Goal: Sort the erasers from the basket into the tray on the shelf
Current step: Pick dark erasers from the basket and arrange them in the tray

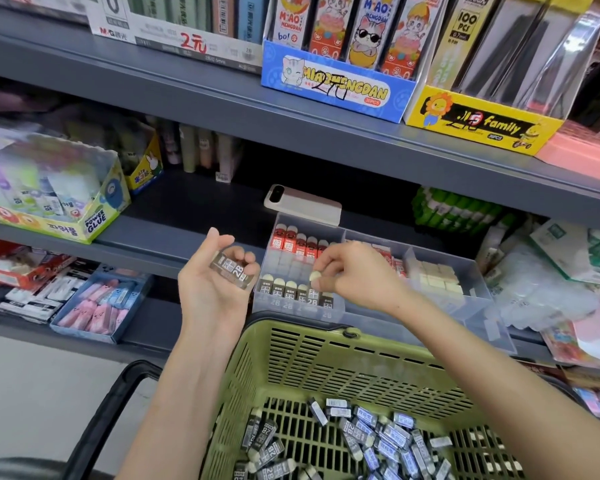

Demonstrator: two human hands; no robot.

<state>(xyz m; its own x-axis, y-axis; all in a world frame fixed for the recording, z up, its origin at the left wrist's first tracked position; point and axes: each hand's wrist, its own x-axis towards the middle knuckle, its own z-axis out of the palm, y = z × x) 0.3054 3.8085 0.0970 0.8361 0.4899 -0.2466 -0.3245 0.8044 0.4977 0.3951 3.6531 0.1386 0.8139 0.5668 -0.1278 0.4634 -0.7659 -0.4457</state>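
Note:
A green plastic basket [312, 362] in front of me holds several black-sleeved 2B erasers [364, 441]. On the middle shelf stands a clear compartment tray [440, 306]. Its left section has red-sleeved erasers at the back and a front row of upright black 2B erasers [284, 292]. My left hand [215, 282], palm up to the left of the tray, holds a few black 2B erasers [232, 270] in curled fingers. My right hand [354, 275] pinches one eraser [315, 277] by its white end, over the front row.
A white phone or power bank [303, 202] lies behind the tray. A glue box [56, 199] sits at the left, a blue box of pink and blue erasers [101, 306] on the shelf below. The upper shelf's edge [326, 133] overhangs the tray. The basket's black handle [111, 420] hangs at the left.

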